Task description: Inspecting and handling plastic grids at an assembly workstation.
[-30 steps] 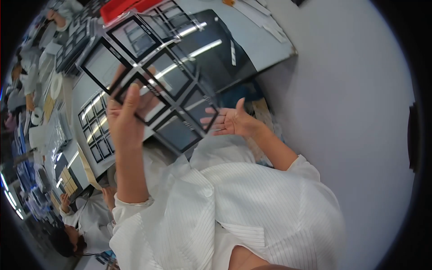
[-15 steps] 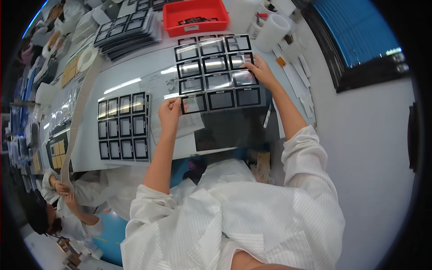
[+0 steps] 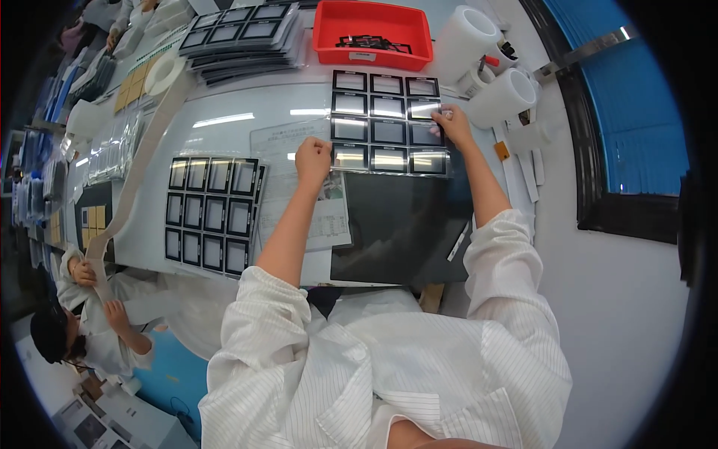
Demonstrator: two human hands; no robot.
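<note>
Both my hands hold a clear sheet with rows of black rectangular frames (image 3: 388, 132) by its sides, just beyond a dark mat (image 3: 400, 217). My left hand (image 3: 313, 159) is closed at its lower left corner, fingers curled. On the right edge, my right hand (image 3: 453, 126) pinches the sheet, with fingertips partly seen through it. Whether the sheet rests fully on the table or hovers slightly, I cannot tell. Left of my left forearm lies a stack of similar framed sheets (image 3: 213, 213). A printed paper (image 3: 299, 217) lies under the glossy surface or on it, beside the mat.
Behind the sheet stands a red tray (image 3: 426, 45) with loose black frames inside. More framed sheets (image 3: 243, 56) are piled at the far left. White rolls (image 3: 511, 97) stand at right. A co-worker (image 3: 97, 314) at left handles a long beige strip (image 3: 142, 157).
The framed sheet has levelled out and sits farther from the table's near edge, uncovering more of the dark mat. Both hands have kept hold of it. My view has shifted slightly.
</note>
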